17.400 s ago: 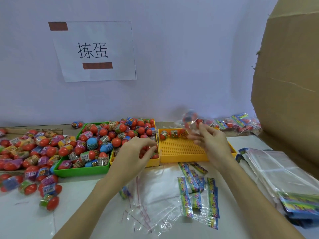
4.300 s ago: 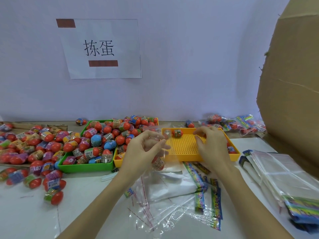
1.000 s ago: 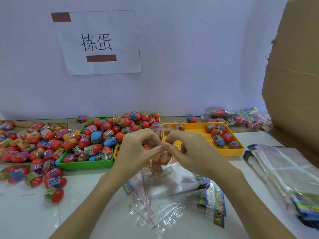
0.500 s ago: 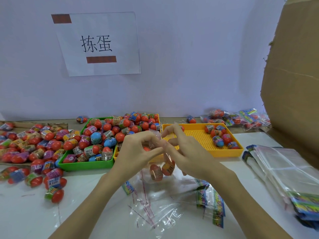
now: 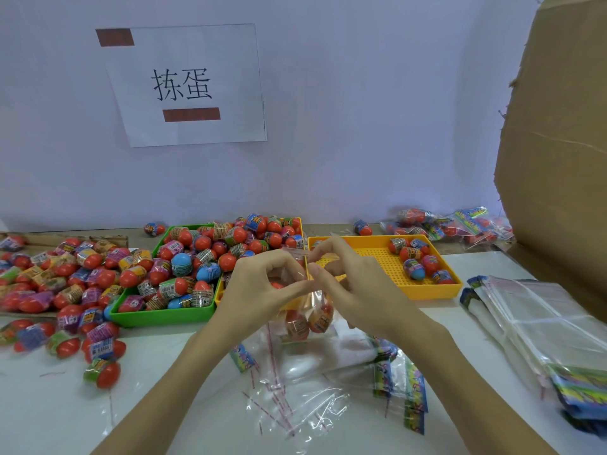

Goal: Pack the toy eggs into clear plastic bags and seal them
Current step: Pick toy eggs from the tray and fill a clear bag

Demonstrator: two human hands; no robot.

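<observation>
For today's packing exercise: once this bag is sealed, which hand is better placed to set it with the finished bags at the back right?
Probably the right hand: the sealed bags lie on its side, past the yellow tray. The left hand would cross over. Both pinch the clear bag.

A clear plastic bag (image 5: 308,310) with two red toy eggs (image 5: 297,323) inside hangs upright, its top pinched above the surface (image 5: 164,389).

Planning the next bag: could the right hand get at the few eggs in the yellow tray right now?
Probably not yet: the way to the toy eggs in the yellow tray looks open, but the right hand is pinching the clear plastic bag.
</observation>
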